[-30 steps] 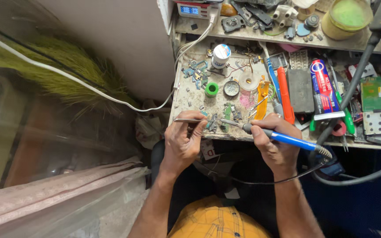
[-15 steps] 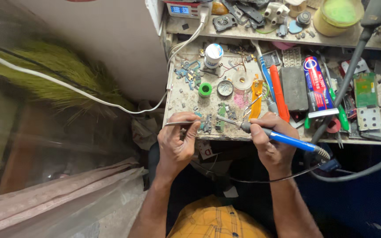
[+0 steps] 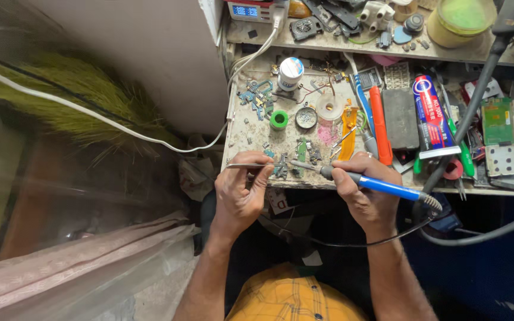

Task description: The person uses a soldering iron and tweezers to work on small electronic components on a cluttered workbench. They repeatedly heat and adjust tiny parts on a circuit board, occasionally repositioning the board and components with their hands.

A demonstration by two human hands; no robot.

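Observation:
My right hand [image 3: 361,193] grips a blue-handled soldering iron [image 3: 382,185] whose metal tip points left toward a small green circuit board [image 3: 300,156] on the workbench [image 3: 251,134]. My left hand [image 3: 239,190] pinches a pair of metal tweezers [image 3: 250,166] held level, their tips close to the same small parts near the bench's front edge. The iron's black cord loops down below my hands.
On the bench lie a green tape roll [image 3: 279,119], a round tin [image 3: 306,117], a solder spool [image 3: 330,109], a white bottle [image 3: 291,72], an orange tool [image 3: 379,126], a glue tube [image 3: 430,113] and circuit boards [image 3: 497,122]. A white cable [image 3: 120,128] crosses left. A grey hose [image 3: 477,101] hangs right.
The view has shifted slightly. Both hands stay over the small board at the bench edge, with the iron tip and tweezers in nearly the same place.

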